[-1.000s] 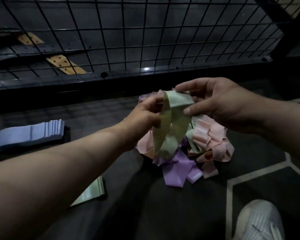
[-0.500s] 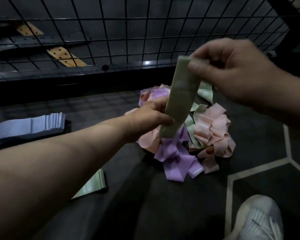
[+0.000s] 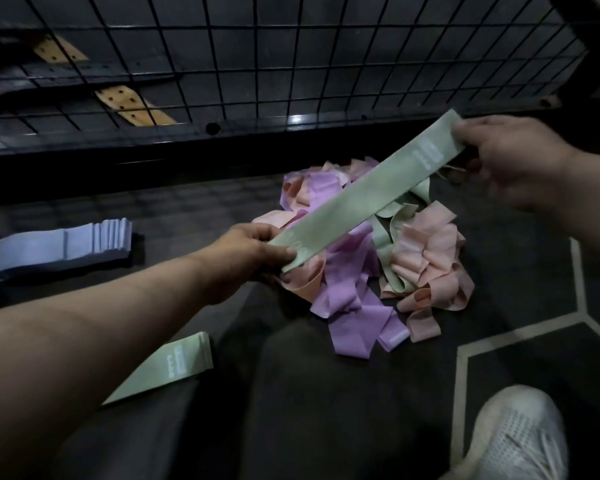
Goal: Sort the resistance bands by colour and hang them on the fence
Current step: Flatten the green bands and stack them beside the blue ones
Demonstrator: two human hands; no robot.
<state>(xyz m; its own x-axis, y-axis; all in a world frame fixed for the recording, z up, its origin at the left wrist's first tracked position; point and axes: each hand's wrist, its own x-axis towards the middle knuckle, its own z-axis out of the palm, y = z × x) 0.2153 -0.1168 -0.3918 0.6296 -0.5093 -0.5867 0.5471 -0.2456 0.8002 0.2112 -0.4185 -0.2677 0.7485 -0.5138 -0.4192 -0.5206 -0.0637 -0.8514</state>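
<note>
A pale green resistance band (image 3: 364,194) is stretched flat and slanted between my hands above the floor. My left hand (image 3: 248,252) pinches its lower left end, and my right hand (image 3: 510,161) pinches its upper right end. Beneath it lies a tangled pile of pink, purple and green bands (image 3: 378,258) on the dark floor. A flattened green band (image 3: 168,368) lies at the lower left, partly hidden under my left forearm. A neat stack of light blue bands (image 3: 66,245) sits at the far left. The black wire fence (image 3: 257,57) stands behind everything.
My white shoe (image 3: 513,438) shows at the bottom right. Pale lines (image 3: 465,358) mark the dark floor mat on the right. Tan perforated boards (image 3: 132,105) lie beyond the fence mesh.
The green band went from a loose loop to a flat, taut strip. My right hand moved right and down with its end, while my left hand slid lower and left.
</note>
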